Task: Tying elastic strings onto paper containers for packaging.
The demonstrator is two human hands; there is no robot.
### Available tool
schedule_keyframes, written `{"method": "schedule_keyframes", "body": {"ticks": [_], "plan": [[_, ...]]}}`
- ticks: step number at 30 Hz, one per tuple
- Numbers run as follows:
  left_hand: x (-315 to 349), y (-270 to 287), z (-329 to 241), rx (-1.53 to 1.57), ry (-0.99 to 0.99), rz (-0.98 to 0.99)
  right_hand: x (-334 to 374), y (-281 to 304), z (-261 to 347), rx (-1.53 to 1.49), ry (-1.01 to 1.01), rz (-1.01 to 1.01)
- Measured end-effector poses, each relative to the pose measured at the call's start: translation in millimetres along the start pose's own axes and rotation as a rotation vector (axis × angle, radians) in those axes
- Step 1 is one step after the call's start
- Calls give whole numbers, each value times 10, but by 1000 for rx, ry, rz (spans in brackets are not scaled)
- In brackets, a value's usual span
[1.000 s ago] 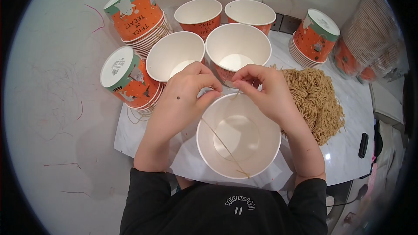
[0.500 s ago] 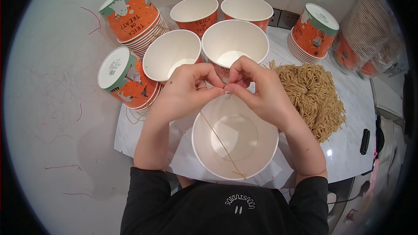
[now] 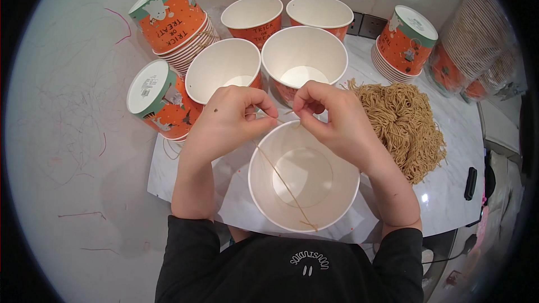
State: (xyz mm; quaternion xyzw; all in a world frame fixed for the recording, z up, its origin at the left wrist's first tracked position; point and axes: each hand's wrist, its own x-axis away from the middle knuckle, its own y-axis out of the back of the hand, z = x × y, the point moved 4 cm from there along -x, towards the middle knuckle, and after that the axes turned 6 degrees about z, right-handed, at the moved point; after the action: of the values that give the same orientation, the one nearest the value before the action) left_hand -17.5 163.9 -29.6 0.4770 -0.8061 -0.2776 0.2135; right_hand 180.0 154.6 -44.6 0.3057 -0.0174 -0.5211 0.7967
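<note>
A white-lined paper bucket (image 3: 343,193) stands upright right in front of me. A thin tan cord (image 3: 287,191) slants across its mouth from a knot at the near rim toward my left hand. Over the far rim, my left hand (image 3: 224,118) is closed in a pinch on the cord. Opposite it, my right hand (image 3: 336,116) pinches a short stretch of the same kind of cord, its fingertips slightly apart from the left ones. Whether the cord passes through the far rim is hard to make out.
Behind my hands stand several open orange buckets (image 3: 305,50). Upturned bucket stacks sit at the left (image 3: 171,19) and the back right (image 3: 407,42). Right of my right hand lies a heap of tan cords (image 3: 401,129). A black object (image 3: 470,183) rests near the table's right edge.
My fingertips have drawn apart; they were together over the far rim. My left hand has moved slightly left, with cord still in its fingers. The near bucket has barely moved.
</note>
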Motion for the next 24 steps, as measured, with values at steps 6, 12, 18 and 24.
{"method": "schedule_keyframes", "body": {"ticks": [6, 12, 18, 24], "plan": [[25, -20, -90, 44, -75, -25, 7, -41, 94, 6, 14, 6], [-27, -76, -68, 174, -47, 27, 22, -53, 122, 100, 125, 60], [-64, -113, 27, 238, -44, 46, 66, -39, 133, 287, 219, 48], [-138, -134, 46, 267, -34, 141, 83, -46, 200, 287, 226, -2]]}}
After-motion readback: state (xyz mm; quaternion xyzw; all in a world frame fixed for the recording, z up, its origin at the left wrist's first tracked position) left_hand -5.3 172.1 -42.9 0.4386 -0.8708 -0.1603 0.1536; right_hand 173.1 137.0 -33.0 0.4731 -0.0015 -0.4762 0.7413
